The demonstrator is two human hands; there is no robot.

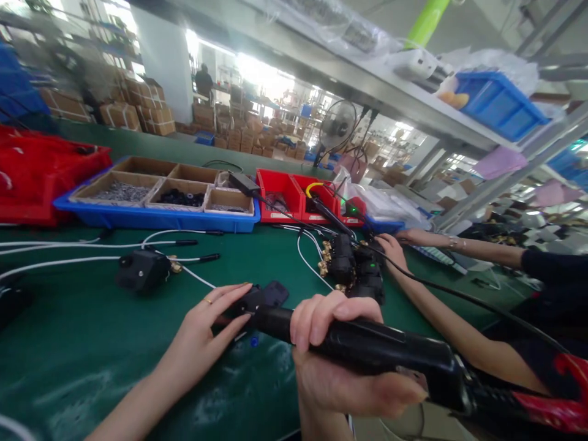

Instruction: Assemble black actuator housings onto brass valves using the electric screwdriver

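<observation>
My right hand (337, 361) wraps round the thick black body of an electric screwdriver (395, 349), which lies nearly level and has a cord with red tape at its rear end. The screwdriver's nose meets a small black plastic housing (250, 301) on the green mat. My left hand (214, 324) grips that housing between thumb and fingers, with a ring on one finger. Beside it lies a flat black piece (275, 294), and I cannot tell whether it is joined on. A small blue part (255, 341) rests just below. The screwdriver's tip is hidden at the housing.
Another black housing (142, 269) with white cables sits left. Several black units with brass fittings (340, 260) stand ahead, near a co-worker's hands (395, 251). Behind are a blue tray (160, 217) of small parts and red bins (280, 199). A black cord (441, 285) crosses the right side.
</observation>
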